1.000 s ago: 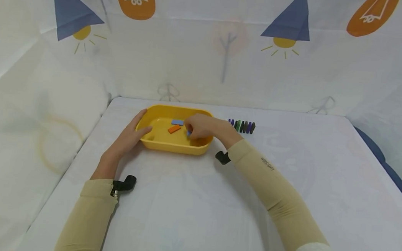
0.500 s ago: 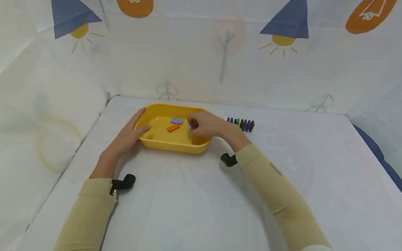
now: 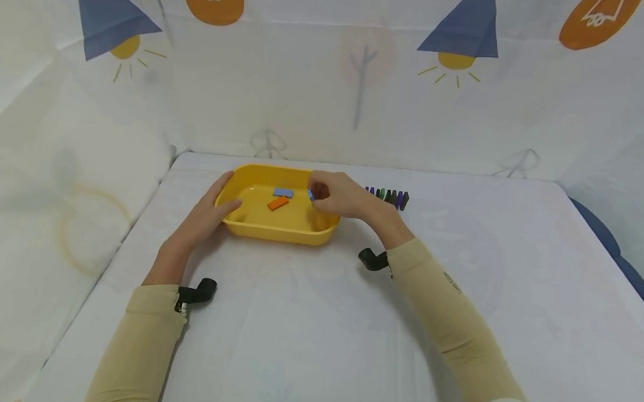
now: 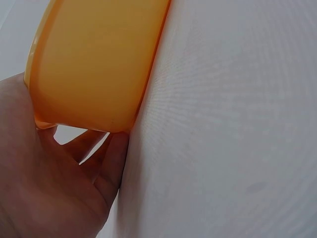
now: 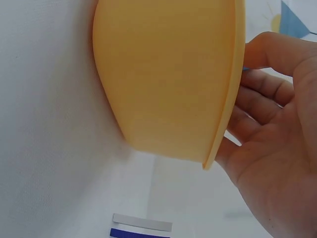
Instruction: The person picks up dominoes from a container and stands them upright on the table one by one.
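A yellow plastic tray (image 3: 275,234) stands near the table's far edge. My left hand (image 3: 199,218) grips its left end, thumb over the rim and fingers against the outer wall, as the left wrist view also shows. Over the tray's right side, my right hand (image 3: 337,196) pinches a small blue block (image 3: 310,195) between thumb and fingertips. Inside lie another blue block (image 3: 283,192) and, just in front of it, a tilted orange block (image 3: 278,203). In the right wrist view the tray's wall (image 5: 163,84) hides most of the pinched block.
To the right of the tray a row of several dark, purple and green blocks (image 3: 391,198) stands on edge on the white-covered table (image 3: 303,323). A patterned white cloth (image 3: 306,89) hangs behind the table. Part of that row shows low in the right wrist view.
My right hand has lifted from the tray's floor and moved slightly right, with the blue block pinched in its fingers. The left hand keeps its place on the tray.
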A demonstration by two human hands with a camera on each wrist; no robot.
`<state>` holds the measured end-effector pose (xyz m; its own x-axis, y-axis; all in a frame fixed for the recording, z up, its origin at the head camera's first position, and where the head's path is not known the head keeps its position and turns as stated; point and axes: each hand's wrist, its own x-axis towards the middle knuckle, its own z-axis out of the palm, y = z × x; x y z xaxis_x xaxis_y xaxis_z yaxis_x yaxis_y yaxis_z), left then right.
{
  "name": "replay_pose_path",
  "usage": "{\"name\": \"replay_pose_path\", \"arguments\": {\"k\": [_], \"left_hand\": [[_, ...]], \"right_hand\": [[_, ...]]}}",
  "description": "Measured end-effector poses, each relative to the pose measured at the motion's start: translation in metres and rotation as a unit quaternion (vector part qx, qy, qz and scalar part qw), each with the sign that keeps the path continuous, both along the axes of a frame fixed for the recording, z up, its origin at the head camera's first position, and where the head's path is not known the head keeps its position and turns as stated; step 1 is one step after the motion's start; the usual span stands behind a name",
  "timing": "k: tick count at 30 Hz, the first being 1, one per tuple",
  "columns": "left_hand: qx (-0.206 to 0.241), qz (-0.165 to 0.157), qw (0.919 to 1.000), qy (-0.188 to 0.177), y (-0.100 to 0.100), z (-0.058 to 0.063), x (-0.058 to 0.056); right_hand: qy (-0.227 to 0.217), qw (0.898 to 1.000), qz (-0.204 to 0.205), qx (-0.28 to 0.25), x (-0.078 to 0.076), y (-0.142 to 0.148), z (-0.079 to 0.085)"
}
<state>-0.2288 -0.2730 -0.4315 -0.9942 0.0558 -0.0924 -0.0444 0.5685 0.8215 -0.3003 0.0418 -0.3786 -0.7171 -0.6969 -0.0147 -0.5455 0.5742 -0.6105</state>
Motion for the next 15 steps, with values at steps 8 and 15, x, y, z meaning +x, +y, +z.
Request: {"name": "replay_pose_path", "arguments": {"k": [8,15], "left_hand": [[0.002,-0.001,1.0,0.003,-0.002,-0.001,0.0],[0.001,-0.004,1.0,0.001,-0.001,0.001,0.0]], "right_hand": [[0.005,0.999,-0.019,-0.041,0.006,0.011,0.004],[0.024,0.994,-0.036,-0.1,0.01,0.029,0.006]]}}
